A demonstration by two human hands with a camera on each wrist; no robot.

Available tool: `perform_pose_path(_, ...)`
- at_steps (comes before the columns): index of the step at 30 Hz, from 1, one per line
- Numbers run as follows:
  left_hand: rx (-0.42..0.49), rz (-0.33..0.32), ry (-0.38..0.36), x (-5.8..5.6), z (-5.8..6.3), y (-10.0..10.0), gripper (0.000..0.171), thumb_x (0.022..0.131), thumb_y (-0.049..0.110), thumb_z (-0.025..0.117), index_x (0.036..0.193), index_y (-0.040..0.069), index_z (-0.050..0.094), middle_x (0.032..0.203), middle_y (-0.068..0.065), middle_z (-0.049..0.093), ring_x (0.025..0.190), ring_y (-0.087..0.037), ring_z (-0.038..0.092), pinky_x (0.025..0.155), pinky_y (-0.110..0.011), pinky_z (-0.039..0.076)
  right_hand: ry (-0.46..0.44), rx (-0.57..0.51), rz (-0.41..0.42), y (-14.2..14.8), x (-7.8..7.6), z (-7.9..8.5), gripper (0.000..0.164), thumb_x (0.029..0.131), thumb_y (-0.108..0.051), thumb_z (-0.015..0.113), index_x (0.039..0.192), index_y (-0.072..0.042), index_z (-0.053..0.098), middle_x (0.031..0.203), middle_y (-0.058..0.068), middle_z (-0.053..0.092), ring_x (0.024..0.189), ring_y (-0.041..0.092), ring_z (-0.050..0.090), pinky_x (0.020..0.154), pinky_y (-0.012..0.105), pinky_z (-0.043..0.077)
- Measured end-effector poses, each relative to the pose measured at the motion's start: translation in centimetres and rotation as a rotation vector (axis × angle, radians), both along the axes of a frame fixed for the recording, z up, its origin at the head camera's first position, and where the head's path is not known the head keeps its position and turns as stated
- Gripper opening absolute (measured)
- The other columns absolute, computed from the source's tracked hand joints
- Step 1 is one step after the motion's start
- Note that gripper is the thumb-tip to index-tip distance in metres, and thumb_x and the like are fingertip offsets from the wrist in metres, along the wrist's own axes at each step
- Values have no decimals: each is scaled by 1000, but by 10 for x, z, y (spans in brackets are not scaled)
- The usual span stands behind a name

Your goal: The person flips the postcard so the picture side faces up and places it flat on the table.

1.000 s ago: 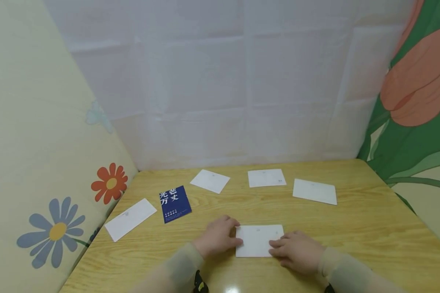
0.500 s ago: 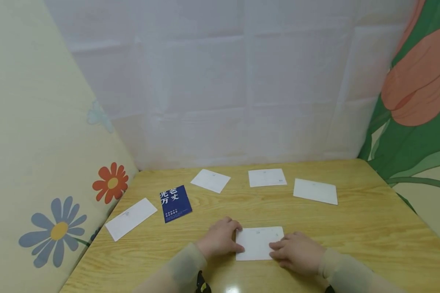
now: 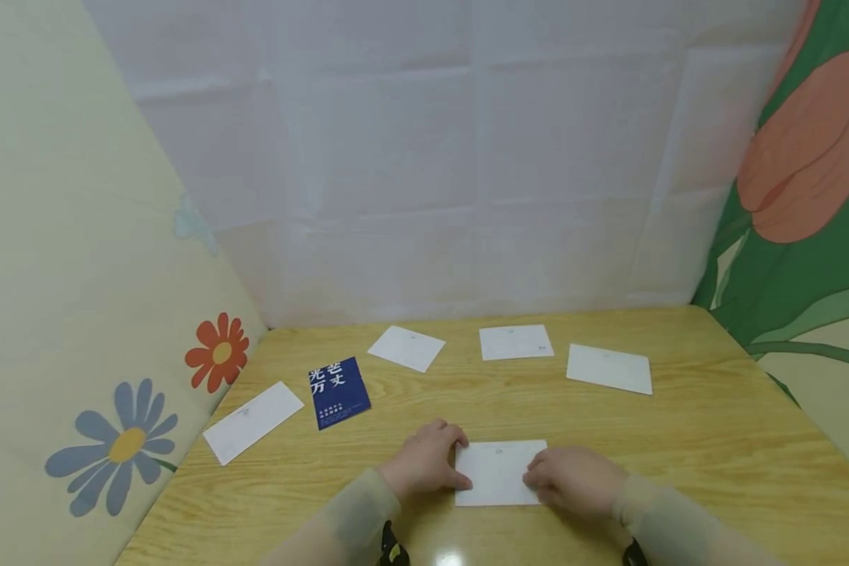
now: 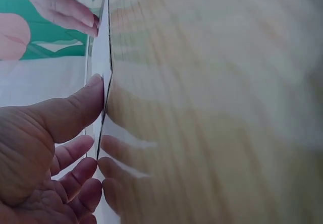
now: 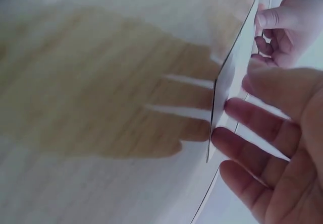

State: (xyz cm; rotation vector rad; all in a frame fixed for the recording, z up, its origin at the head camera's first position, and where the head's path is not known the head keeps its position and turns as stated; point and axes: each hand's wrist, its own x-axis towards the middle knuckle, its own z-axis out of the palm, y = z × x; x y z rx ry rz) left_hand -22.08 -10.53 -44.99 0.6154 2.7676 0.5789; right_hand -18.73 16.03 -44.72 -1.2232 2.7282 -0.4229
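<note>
A white card (image 3: 498,472) lies on the near part of a wooden table (image 3: 736,448), its long edges running left to right. The left hand (image 3: 424,462) covers part of its left edge, thumb straight on the card's face and fingers loosely bent beside it. The right hand (image 3: 582,481) covers much of the right edge, its relaxed fingers touching the face; in the wrist views I see both thumbs apart from the fingers. Between the hands, both long edges are exposed.

My widest stretch of bare wood runs right of the right hand; another band lies beyond the card. The table's far edge meets a white sheet (image 3: 467,173), and its far right corner is rounded.

Around the card, in an arc from left to right, I find a long white card (image 3: 253,423), a blue printed sheet (image 3: 341,393), a slanted card (image 3: 406,349), an upper card (image 3: 516,343) and a far right card (image 3: 609,369), all flat and apart. A flowered wall (image 3: 78,275) bounds the left.
</note>
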Motion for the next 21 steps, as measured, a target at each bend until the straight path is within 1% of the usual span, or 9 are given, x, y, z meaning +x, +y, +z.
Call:
perform_pose_path(2,2,0,-10,-1,0,0,51,71,39,84,110,16,63,117,-6,55,109,-28,51,95,-49,38,-37,-33,-45,0,-3,1,17,87,-13,68,104,-14,73,100,-5,67,93,11,62,83,33,51)
perform_pose_path(5,6,-2,-23,-2,1,0,50,71,38,84,110,16,63,116,-6,55,109,-27,51,94,-49,39,-47,-41,-92,-1,-9,2,14,85,-13,70,99,-13,73,93,-6,64,86,9,60,78,32,51)
perform_pose_path(10,6,-6,-35,-4,1,-1,50,71,38,84,111,16,62,117,-6,55,110,-27,51,95,-49,39,-46,-4,-178,0,-19,1,13,82,-16,74,95,-14,73,90,-7,60,79,8,57,73,32,50)
perform_pose_path(15,7,-8,-35,-4,1,-1,49,72,38,84,110,16,62,116,-5,55,110,-27,51,95,-49,39,-92,0,-264,-1,-25,0,16,80,-16,76,97,-14,74,91,-9,59,80,9,55,74,33,49)
perform_pose_path(21,9,-1,-22,-5,1,1,45,72,36,84,107,15,63,110,-3,55,104,-25,52,91,-49,41,-180,-75,-358,-2,-31,-1,25,76,-16,81,98,-12,69,90,-6,55,82,12,52,78,38,47)
